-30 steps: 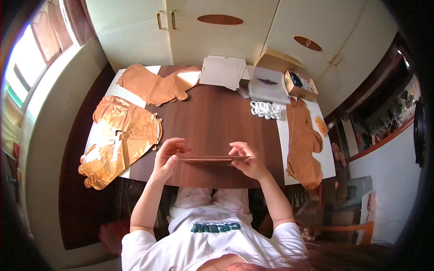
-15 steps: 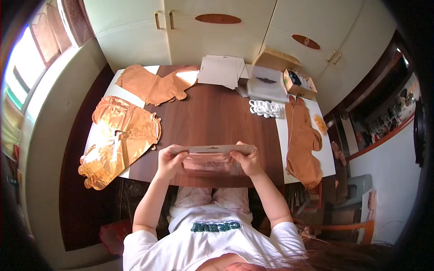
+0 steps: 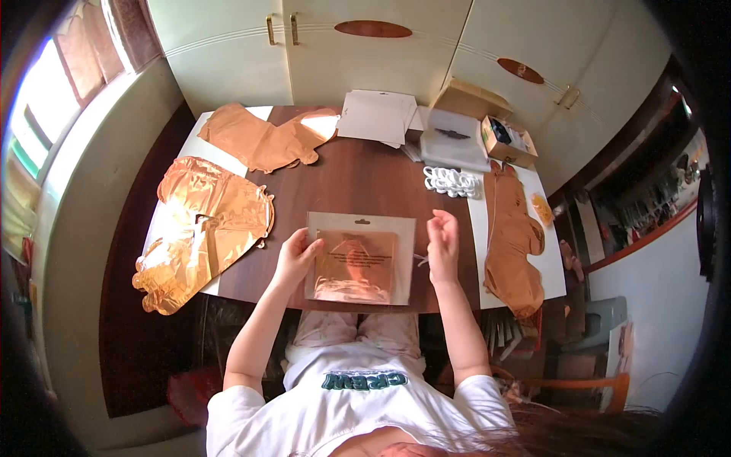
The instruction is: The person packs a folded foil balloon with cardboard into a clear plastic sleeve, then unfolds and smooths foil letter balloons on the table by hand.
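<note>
A clear plastic packet with a hang hole at its top lies nearly flat to view at the table's front edge. Inside it is a folded copper-coloured foil piece, under a block of small print too fine to read. My left hand grips the packet's left edge between thumb and fingers. Just off the packet's right side, my right hand is raised with its fingers stretched upward, touching no part of the packet. A small white strip shows beside that hand; whether it is held I cannot tell.
Copper foil balloons lie flat at left, back left and right. At the back are white cards, a clear bag and an open box. White rings and a small yellow packet lie on the right.
The packet has tilted from nearly edge-on to face-up. My right hand has let go of it and moved right and up; my left hand has shifted slightly to the packet's left edge.
</note>
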{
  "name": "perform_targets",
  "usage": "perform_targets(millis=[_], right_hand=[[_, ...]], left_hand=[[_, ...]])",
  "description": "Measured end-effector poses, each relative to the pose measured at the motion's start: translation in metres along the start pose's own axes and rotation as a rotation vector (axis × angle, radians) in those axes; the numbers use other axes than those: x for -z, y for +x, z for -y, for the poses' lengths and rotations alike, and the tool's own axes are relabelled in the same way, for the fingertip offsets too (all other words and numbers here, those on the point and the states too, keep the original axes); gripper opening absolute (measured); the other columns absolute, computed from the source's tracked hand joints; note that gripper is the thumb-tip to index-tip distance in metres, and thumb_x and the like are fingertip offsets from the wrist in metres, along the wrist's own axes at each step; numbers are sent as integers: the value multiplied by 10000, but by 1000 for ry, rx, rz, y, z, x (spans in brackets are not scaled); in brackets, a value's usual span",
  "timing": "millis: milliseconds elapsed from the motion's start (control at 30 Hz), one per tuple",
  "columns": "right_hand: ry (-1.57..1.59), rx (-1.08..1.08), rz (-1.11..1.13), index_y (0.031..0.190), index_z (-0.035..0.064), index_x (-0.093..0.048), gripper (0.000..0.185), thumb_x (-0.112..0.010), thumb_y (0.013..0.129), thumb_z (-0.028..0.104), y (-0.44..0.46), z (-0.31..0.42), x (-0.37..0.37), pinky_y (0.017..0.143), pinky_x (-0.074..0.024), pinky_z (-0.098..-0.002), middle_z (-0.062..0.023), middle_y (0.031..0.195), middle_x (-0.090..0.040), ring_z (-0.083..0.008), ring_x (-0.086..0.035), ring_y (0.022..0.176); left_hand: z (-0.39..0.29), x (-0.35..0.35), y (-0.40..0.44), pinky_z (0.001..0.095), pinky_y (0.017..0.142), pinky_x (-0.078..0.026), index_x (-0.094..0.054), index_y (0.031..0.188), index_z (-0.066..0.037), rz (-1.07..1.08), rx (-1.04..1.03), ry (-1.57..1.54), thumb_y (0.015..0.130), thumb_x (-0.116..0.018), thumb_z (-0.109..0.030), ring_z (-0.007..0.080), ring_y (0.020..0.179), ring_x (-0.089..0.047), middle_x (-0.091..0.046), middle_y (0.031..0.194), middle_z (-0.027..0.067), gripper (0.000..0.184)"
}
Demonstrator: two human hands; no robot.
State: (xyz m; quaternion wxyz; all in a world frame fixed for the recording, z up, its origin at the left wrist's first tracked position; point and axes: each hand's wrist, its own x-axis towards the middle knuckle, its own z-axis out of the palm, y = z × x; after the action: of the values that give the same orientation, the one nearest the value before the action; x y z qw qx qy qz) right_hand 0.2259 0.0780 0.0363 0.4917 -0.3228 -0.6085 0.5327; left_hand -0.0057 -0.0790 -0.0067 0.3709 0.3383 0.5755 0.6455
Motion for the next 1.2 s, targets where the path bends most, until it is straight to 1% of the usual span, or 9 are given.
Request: perform_targets(millis=[167,200,333,400,533,700,800,967,1200], right_hand=[[9,41,152,1165,71,-449,244,-445,936,156,-33,33,-13,491,-257,-153,33,910,-442,-11,-307,611],[42,-27,242,1157,24,-434,257,-427,900,29,-44,33,-15,708,-346,-232,2,947,-430,-71,-353,756],[57,17,391,1208,12,-377,315,-418,896,16,-79,33,-47,709,-324,-225,-30,1017,-390,-82,-323,774],[86,102,476,1228,9,-357,354,-450,939,193,-97,26,-63,793,-324,-266,-55,1036,-360,-109,-328,838],[38,133,725,1249,1,-327,422,-493,940,236,-119,14,-82,877,-341,-330,-121,1169,-371,-182,-372,987],[80,156,911,1306,12,-224,697,-531,887,477,-153,-6,-109,959,-347,-387,-175,1269,-298,-273,-332,1181],[294,98,911,1355,63,-175,744,-524,879,514,-168,-4,-133,930,-303,-372,-145,1248,-293,-201,-345,1016],[-226,391,999,1318,62,-369,686,-601,820,473,-152,3,-135,1044,-246,-465,-195,1389,-298,-354,-288,1290],[-1002,596,833,1344,77,-376,767,-700,735,414,-102,1,-77,1055,-261,-491,-170,1386,-343,-347,-322,1286]], left_hand=[[-24,-12,-10,256,791,-485,-475,1216,22,-407,-662,1156,846,-630,-95,158,866,-608,-575,1090,132,417],[-38,-17,-20,261,775,-492,-481,1201,24,-250,-477,968,850,-627,-95,154,858,-611,-585,1073,126,399],[-58,-38,-72,271,695,-515,-540,1073,29,289,28,225,871,-620,-101,131,801,-619,-632,968,104,254],[-42,-43,-89,267,700,-514,-557,1009,29,304,47,66,889,-611,-114,119,796,-618,-645,920,83,194],[-22,-12,-115,236,694,-507,-528,1069,-4,189,285,-46,892,-609,-104,105,828,-610,-628,933,51,219],[-24,7,-142,224,618,-499,-517,971,-11,-18,23,-222,842,-642,-19,89,722,-592,-612,904,68,180],[-20,21,-160,212,551,-479,-554,882,-17,-147,181,-186,819,-661,-20,89,613,-581,-616,766,51,125],[2,80,-182,208,472,-448,-595,810,-33,-399,265,-281,798,-662,-36,88,538,-567,-610,679,34,67],[186,223,-277,244,515,-393,-567,825,-48,-1174,432,86,850,-619,-90,82,610,-527,-574,721,18,71]])
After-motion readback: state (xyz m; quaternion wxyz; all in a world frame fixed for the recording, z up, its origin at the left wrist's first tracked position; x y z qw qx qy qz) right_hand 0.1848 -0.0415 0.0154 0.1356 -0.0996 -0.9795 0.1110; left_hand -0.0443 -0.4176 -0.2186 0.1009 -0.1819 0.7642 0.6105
